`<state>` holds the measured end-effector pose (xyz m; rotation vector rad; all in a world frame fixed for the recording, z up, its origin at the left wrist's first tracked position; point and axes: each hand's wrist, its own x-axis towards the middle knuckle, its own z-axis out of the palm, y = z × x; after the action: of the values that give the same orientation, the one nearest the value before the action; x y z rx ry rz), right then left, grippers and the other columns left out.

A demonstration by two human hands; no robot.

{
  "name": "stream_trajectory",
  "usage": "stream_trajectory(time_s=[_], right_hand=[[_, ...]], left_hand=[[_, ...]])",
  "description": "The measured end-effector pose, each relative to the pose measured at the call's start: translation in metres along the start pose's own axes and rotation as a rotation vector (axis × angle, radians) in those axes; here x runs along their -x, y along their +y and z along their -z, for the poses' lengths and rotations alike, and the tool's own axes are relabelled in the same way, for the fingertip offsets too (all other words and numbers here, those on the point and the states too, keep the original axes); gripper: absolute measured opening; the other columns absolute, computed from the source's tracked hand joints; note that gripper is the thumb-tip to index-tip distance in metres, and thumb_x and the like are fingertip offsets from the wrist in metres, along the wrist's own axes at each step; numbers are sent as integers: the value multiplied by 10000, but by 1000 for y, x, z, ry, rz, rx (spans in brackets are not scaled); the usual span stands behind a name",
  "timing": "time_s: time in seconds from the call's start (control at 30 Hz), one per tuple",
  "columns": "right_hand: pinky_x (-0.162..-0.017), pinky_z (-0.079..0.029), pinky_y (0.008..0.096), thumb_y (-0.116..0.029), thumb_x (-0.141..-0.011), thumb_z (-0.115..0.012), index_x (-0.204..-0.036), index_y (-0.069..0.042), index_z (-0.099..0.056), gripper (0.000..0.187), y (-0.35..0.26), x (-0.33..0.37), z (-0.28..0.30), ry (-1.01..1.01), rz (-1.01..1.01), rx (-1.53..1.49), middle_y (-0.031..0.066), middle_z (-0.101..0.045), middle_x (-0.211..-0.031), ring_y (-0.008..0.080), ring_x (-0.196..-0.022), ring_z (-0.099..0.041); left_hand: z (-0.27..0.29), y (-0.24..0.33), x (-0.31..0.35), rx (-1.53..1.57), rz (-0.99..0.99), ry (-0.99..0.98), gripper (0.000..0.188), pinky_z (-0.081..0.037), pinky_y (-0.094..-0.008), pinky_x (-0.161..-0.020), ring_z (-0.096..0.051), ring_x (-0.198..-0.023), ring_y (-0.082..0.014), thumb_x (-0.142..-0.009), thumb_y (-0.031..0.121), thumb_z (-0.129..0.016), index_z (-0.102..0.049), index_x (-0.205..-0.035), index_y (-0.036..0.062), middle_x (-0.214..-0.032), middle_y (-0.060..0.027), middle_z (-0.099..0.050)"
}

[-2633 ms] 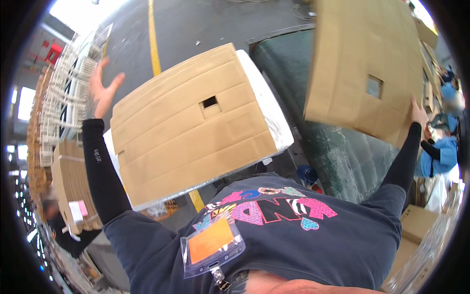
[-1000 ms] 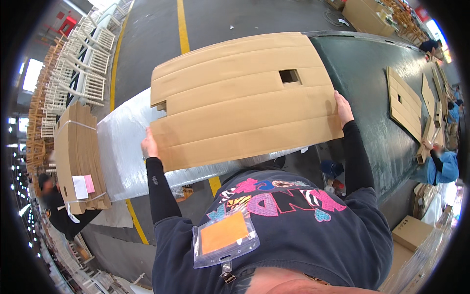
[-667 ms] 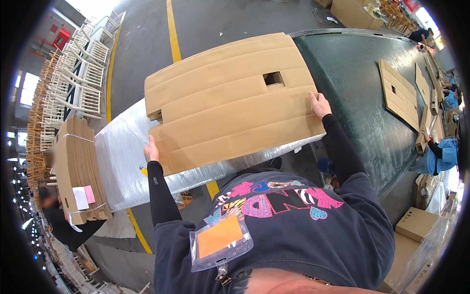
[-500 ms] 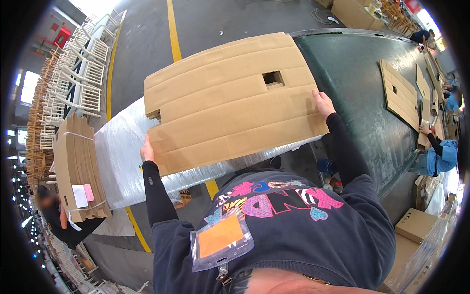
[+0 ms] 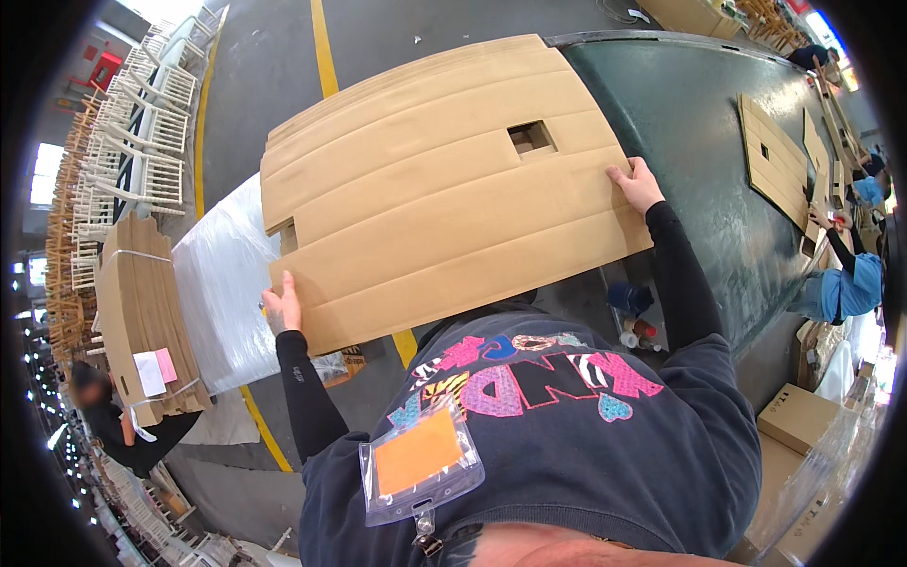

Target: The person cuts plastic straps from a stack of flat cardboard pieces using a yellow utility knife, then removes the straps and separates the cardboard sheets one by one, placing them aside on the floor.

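Observation:
A wide brown cardboard sheet (image 5: 425,203) with crosswise creases lies in front of me, on top of further sheets whose edges show along its far left side. It has a square cutout (image 5: 531,138) toward the right and a notch in its left edge. My left hand (image 5: 282,304) grips the near left corner, thumb on top and the other fingers partly hidden. At the right edge, my right hand (image 5: 640,185) pinches the sheet, thumb above and fingertips underneath out of sight. Brown board shows through part of the cutout.
Left of the sheets are a plastic-wrapped surface (image 5: 222,293) and a strapped cardboard bundle (image 5: 156,321). A dark green table (image 5: 680,123) extends right, bearing another cut sheet (image 5: 773,151). A co-worker in blue (image 5: 848,283) stands there. White chairs (image 5: 156,132) line the far left.
The top sheet has shifted slightly toward me and lies offset from the board beneath, as seen through the cutout. Both hands have moved with its edges. The co-worker's hand has lifted off the other sheet.

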<state>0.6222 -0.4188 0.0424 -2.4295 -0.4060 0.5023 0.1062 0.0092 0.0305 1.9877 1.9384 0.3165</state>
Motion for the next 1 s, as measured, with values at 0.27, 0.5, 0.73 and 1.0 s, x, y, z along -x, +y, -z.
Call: stream_trajectory(time_s=[0.27,0.5,0.73,1.0], right_hand=[[-826,-506,335,-408,-918,-711,-1039,31,-649,459,-19,20,-2,167,112,-191,98,-704,-947,188,-894,-647],[-898,-472,259,-202,-995,-649,-1200,-19,-589,282,-69,11,53,201,555,-854,31,-681,-1101,100,-1002,-620],[-1047,-405,317,-303,-943,-711,-1418,-18,-443,616,-51,4,2,32,611,-779,61,-571,-1326,161,-1240,-508],[-1054,-408,322,-240,-963,-684,-1420,-20,-435,565,-33,10,-41,188,519,-928,65,-578,-1328,154,-1230,-530]], left_hand=[[-4,-20,9,130,142,93,831,-467,-488,-935,-629,-1065,-435,-866,709,-576,-653,-1113,-81,-1088,-300,-672],[49,29,-35,1109,-359,249,358,-422,-290,-848,-509,-926,-113,-1019,385,-593,-555,-1038,30,-975,-17,-577],[17,-11,-48,1316,-235,72,606,-292,-346,-1158,-389,-1377,-201,-1074,361,-457,-301,-1536,1,-1539,-107,-382],[-22,6,-28,1312,-143,62,588,-314,-340,-1096,-430,-1268,-201,-1033,484,-507,-453,-1395,24,-1403,-92,-471]])
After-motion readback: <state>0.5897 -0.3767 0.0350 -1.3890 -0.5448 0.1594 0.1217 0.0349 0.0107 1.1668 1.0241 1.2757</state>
